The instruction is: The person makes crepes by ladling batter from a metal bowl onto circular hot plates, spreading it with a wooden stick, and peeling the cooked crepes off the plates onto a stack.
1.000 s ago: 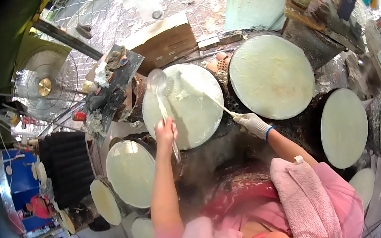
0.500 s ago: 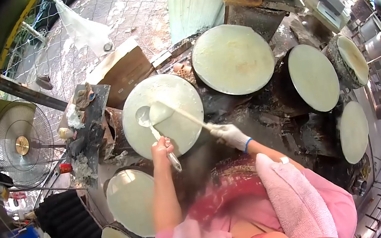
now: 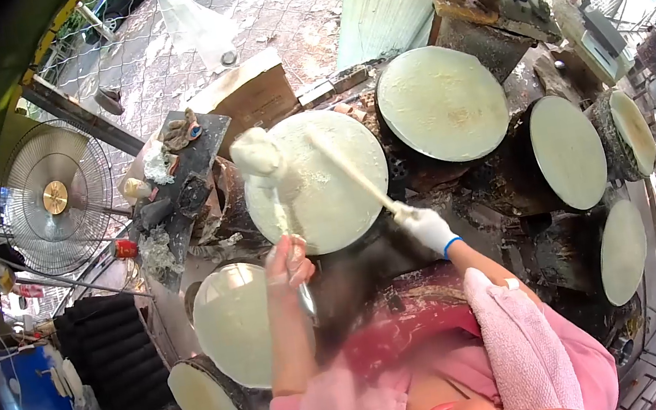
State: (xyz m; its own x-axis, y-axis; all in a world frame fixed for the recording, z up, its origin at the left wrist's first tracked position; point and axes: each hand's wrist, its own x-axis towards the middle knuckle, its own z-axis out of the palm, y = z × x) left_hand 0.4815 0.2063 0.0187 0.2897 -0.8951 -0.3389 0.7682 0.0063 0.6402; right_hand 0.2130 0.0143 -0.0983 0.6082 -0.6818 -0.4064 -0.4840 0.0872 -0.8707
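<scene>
My left hand (image 3: 288, 264) is closed around the handle of a metal ladle (image 3: 256, 156), its bowl covered in a thick white mass. The bowl hangs over the left rim of a round griddle (image 3: 336, 204) coated with pale batter. White residue clings to my bare fingers. In a white glove with a blue cuff, my right hand (image 3: 427, 231) grips a long wooden-handled spreader (image 3: 353, 171). Its far end reaches over the same griddle near the back edge; its blade cannot be made out, perhaps seen edge-on.
More round griddles stand around me, among them a large one (image 3: 442, 103) at back right and another (image 3: 236, 329) at near left. A fan (image 3: 55, 197) is at far left, by a cluttered board (image 3: 192, 174). A cardboard box (image 3: 244, 99) sits behind, before wire fencing.
The ladle has lifted from the griddle's surface toward its left rim, and its bowl now shows white. The spreader has moved apart from it, toward the back. The camera view has shifted.
</scene>
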